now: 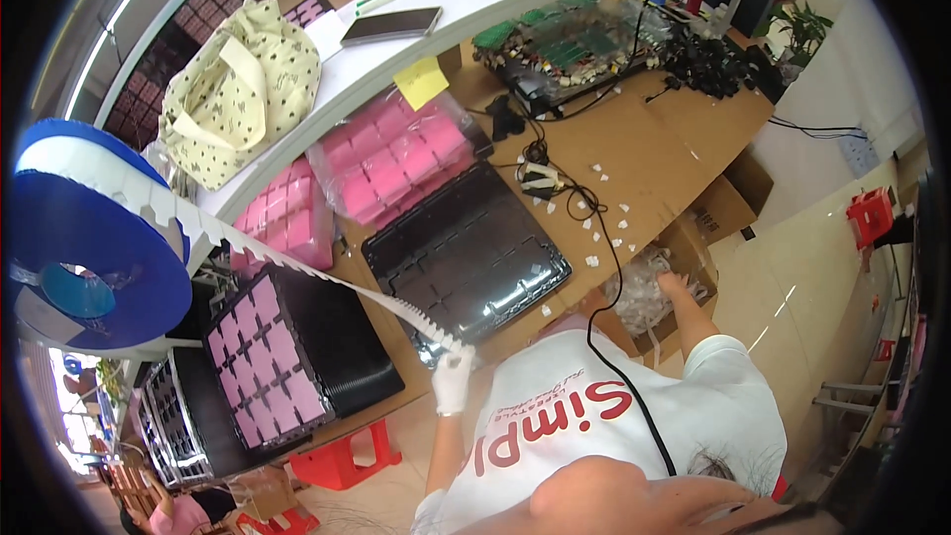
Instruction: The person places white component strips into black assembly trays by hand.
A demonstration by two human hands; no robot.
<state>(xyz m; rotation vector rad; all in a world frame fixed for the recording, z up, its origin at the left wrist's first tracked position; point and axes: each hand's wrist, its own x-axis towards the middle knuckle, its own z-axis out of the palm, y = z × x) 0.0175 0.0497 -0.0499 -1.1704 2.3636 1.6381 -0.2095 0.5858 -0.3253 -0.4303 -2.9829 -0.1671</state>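
Note:
My left hand (453, 382), in a white glove, pinches the end of a long white toothed strip (347, 284). The strip runs up to a large blue reel (104, 238) at the left. Just beyond that hand, a shiny black plastic tray (466, 248) with moulded compartments lies on the cardboard-covered table (654, 144). At the table's right edge, my right hand (674, 286) reaches into a cardboard box (693, 243) of crumpled whitish scraps (639, 297). Its fingertips are too unclear to show a grip.
A stack of black trays with pink inserts (260, 357) stands at left. Bagged pink foam pieces (396, 159) lie behind the black tray. Black cables (584, 200) and paper bits cross the table. Above is a white shelf with a phone (392, 27) and cloth bag (238, 89).

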